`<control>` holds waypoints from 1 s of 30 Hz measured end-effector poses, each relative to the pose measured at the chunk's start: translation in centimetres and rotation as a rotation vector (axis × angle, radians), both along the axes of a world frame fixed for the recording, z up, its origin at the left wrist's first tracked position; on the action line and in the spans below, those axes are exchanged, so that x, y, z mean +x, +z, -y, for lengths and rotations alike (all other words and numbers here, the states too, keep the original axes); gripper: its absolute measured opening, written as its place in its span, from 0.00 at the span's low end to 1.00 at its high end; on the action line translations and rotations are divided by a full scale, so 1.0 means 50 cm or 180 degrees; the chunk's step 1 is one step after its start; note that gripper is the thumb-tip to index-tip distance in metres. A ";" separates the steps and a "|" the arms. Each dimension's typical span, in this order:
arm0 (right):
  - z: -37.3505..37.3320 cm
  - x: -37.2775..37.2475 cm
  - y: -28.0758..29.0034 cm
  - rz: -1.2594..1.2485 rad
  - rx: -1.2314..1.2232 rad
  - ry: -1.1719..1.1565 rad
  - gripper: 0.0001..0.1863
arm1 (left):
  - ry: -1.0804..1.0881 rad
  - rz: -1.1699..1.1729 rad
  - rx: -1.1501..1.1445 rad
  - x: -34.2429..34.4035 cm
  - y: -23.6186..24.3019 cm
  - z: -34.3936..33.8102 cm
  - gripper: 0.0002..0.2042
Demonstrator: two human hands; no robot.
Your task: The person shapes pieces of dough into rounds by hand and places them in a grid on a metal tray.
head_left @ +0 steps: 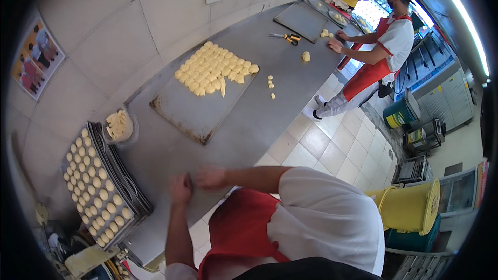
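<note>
My left hand (181, 190) is over the near edge of the steel table (150, 168), its fingers curled in. Whether anything is inside it cannot be made out. Close beside it is my right hand (210, 178), blurred by motion, so its fingers do not show clearly. Ahead of both hands lies a worn metal baking tray (199, 116). Many pieces of yellowish dough (210, 70), packed together, cover its far part. To the left, a stack of trays (127, 176) carries rows of round dough balls (97, 182) on top. A plastic tub (119, 125) with pale yellow pieces stands behind that stack.
Small dough bits (271, 85) and a larger dough lump (306, 56) lie right of the tray. Orange-and-black-handled scissors (291, 38) lie farther back. A co-worker (384, 46) in a red apron handles dough beside a dark tray (301, 22). Yellow buckets (410, 205) stand behind me at right.
</note>
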State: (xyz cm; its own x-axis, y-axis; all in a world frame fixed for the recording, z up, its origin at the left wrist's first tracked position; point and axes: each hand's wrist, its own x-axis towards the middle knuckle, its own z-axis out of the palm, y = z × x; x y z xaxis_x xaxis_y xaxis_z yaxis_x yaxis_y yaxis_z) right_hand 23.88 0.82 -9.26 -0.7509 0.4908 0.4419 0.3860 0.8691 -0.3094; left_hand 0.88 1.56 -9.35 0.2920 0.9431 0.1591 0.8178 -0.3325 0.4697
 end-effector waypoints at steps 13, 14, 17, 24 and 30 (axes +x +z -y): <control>0.025 0.064 0.112 0.0204 -0.2333 -0.1439 0.14 | 0.1675 0.1285 -0.0317 -0.096 0.161 0.139 0.18; 0.002 0.040 0.138 -0.0013 -0.2423 -0.1342 0.14 | 0.1689 0.1848 -0.0342 -0.101 0.203 0.142 0.17; -0.055 -0.064 0.268 -0.0797 -0.2630 -0.1063 0.15 | 0.1401 0.3351 -0.0102 -0.173 0.333 0.139 0.16; -0.363 -0.583 0.491 -0.1281 -0.1909 -0.0096 0.20 | 0.1901 0.2104 0.0707 -0.679 0.524 -0.125 0.19; -0.627 -1.016 0.459 -0.0849 -0.1507 0.0124 0.23 | 0.1786 0.0312 0.0452 -1.027 0.460 -0.447 0.23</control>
State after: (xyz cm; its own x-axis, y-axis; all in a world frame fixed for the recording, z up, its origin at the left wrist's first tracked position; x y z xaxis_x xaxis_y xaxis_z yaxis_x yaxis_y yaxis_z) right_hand -26.90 32.18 13.72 -0.6646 0.6564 0.3569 0.2109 0.6230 -0.7532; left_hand -50.49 23.92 13.63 -0.2683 0.9166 0.2964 0.8419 0.0735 0.5346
